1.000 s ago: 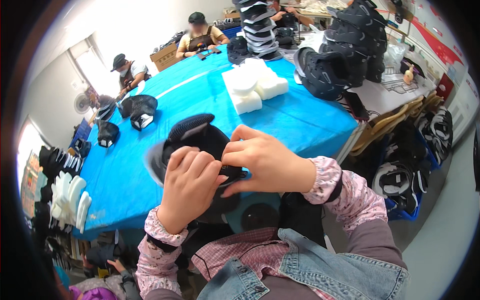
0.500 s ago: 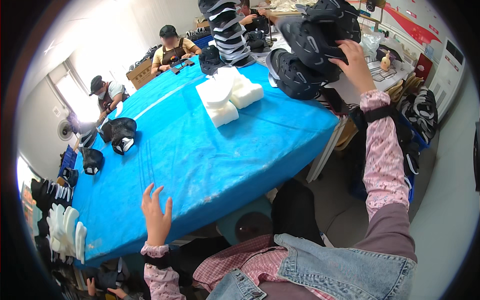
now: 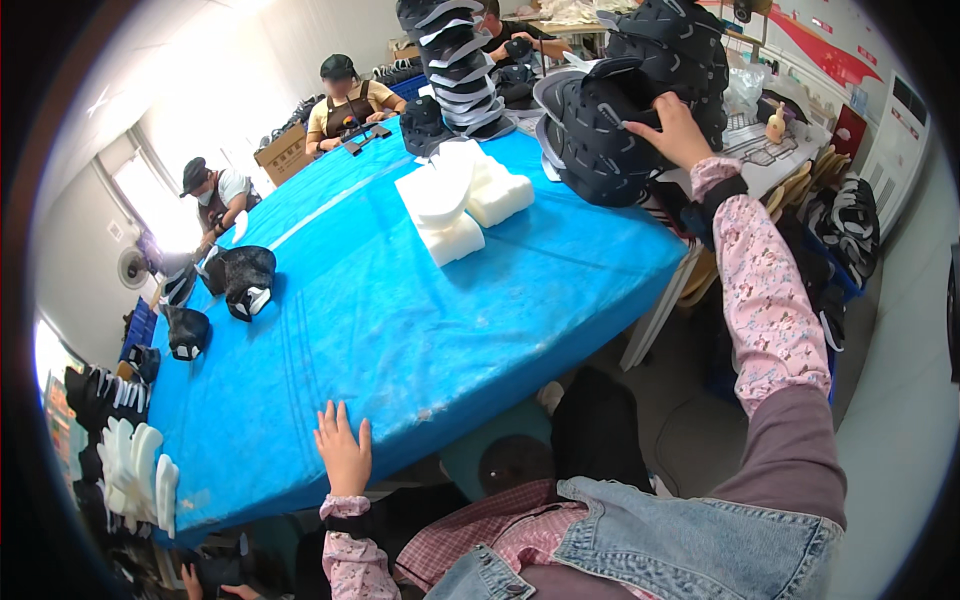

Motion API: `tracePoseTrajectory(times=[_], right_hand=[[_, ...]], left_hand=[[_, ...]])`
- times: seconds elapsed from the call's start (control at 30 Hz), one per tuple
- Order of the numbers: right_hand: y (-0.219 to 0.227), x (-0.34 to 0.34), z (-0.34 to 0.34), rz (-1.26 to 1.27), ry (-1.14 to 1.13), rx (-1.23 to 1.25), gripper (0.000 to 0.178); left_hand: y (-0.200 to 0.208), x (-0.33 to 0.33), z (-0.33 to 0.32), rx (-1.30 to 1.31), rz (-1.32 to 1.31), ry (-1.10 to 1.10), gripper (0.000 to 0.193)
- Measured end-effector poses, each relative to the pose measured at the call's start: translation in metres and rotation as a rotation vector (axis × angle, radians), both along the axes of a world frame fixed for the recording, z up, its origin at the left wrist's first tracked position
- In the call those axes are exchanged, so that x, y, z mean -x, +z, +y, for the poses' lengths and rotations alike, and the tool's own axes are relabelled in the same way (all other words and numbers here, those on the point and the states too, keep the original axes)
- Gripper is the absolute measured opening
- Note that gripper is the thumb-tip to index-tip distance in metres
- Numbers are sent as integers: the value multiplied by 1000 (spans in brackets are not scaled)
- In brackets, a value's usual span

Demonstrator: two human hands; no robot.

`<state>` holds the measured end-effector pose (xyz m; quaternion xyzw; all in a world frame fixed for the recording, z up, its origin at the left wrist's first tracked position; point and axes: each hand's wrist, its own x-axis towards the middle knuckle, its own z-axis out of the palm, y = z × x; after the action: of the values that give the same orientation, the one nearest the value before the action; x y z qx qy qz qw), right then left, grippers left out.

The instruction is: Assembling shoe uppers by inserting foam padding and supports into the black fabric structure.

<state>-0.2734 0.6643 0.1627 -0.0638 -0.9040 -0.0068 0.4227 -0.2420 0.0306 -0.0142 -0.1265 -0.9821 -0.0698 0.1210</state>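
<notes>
My right hand (image 3: pixel 678 132) is at the rim of a rounded black fabric piece with grey trim (image 3: pixel 605 135), thumb and fingers on either side of its edge. The piece sits on a stack of similar ones at the far right corner of the blue-covered table (image 3: pixel 330 330). Much of what the fingers touch inside the rim is hidden. Near the front edge, my left hand (image 3: pixel 343 450) rests on the blue cover with its fingers stretched out and nothing in it. Curved white foam pieces (image 3: pixel 450 205) lie in a pile at the table's middle.
A tall stack of black pieces with white edges (image 3: pixel 465 75) stands at the back. Loose black pieces (image 3: pixel 248 275) lie on the left side. Co-workers (image 3: pixel 350 105) sit along the far side. White foam pieces (image 3: pixel 130 465) hang beside the left corner.
My right hand has come down with the black fabric piece, which now sits lower on the stack. My left hand has dropped onto the table edge from above it.
</notes>
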Motion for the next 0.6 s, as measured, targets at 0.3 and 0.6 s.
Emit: tracePoseTrajectory(times=[0.3,0.6], right_hand=[[12,13,-8,167,-28,76,61],[-41,-39,25,176,5,227,56]], left_hand=[[-12,0,-1,63,127,-20,50],[-10,-3,1,46,116,-16,50]])
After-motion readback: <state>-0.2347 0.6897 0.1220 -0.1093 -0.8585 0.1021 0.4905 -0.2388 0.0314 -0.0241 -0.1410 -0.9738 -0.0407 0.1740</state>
